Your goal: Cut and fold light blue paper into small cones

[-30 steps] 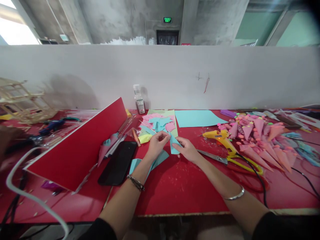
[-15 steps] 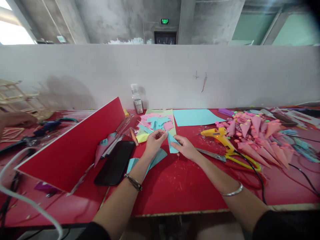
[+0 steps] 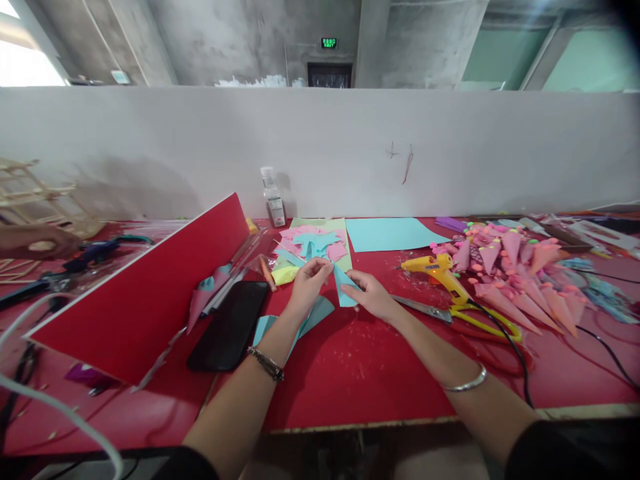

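Mid-frame, the left hand [image 3: 309,283] and right hand [image 3: 373,295] are pinching a light-blue, pointed paper piece [image 3: 341,278], both nearly closed. Gentle pressing is probably best, so it isn't crumpling.

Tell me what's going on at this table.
A person is handling a light blue piece of paper over the red table. The right hand holds it from the side, and the left hand has its fingertips pinched at the narrow upper tip. To the right lie a yellow glue gun, scissors and a heap of pink paper cones. A black phone lies to the left. At the far left, another person's hand is in view.
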A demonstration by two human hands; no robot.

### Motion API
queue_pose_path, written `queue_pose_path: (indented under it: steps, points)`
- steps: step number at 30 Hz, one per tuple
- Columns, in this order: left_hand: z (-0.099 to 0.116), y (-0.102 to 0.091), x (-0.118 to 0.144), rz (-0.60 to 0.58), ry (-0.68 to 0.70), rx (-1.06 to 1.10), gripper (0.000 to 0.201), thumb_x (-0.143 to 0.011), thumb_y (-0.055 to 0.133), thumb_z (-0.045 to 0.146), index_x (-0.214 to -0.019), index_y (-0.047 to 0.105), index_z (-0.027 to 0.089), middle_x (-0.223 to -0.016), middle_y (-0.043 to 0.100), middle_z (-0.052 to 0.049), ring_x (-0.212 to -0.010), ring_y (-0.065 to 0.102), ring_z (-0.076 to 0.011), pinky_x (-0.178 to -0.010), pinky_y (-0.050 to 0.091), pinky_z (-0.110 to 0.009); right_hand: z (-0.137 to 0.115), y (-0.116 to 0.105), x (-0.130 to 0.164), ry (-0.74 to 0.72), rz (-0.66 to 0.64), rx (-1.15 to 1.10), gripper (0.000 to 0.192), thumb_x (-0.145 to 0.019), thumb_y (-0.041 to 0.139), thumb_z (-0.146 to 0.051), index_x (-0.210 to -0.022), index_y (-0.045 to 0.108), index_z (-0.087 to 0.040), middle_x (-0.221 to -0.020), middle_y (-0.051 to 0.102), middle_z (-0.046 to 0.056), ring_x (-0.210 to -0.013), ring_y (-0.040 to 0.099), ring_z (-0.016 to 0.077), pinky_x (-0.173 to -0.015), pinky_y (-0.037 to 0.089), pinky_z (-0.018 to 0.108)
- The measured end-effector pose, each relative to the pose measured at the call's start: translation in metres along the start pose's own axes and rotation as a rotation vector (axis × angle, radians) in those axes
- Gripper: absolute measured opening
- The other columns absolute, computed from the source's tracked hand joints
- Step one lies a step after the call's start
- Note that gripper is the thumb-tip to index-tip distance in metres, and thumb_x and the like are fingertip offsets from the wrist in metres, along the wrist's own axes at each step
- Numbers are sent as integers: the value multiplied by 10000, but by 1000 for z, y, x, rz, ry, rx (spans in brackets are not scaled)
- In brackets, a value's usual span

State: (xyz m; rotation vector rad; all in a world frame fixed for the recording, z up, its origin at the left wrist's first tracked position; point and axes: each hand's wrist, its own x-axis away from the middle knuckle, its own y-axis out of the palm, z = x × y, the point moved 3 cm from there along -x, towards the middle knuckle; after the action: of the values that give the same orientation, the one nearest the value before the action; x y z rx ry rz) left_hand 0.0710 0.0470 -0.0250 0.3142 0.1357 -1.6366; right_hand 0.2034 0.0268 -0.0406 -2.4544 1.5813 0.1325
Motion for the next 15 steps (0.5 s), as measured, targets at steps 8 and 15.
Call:
queue_pose_path:
  steps: [8, 15]
  points:
    - [-4, 0, -1, -19, -8, 15, 116, -697, 548, 267, -625, 504, 187, -496, 396, 72, -463, 353, -67, -483, 290, -196, 0, 1, 1, -3, -2, 0, 183, -768, 535, -369, -760, 497, -190, -558, 436, -65, -422, 406, 63, -383, 355, 185]
    - [-10, -1, -2, -18, -16, 15, 80, -687, 525, 241, -634, 494, 189, -496, 389, 76, -455, 337, -65, -471, 277, -194, 2, 1, 1, -10, -13, 13, 169, -772, 523, -344, -805, 508, -179, -576, 439, -63, -439, 402, 58, -386, 330, 169]
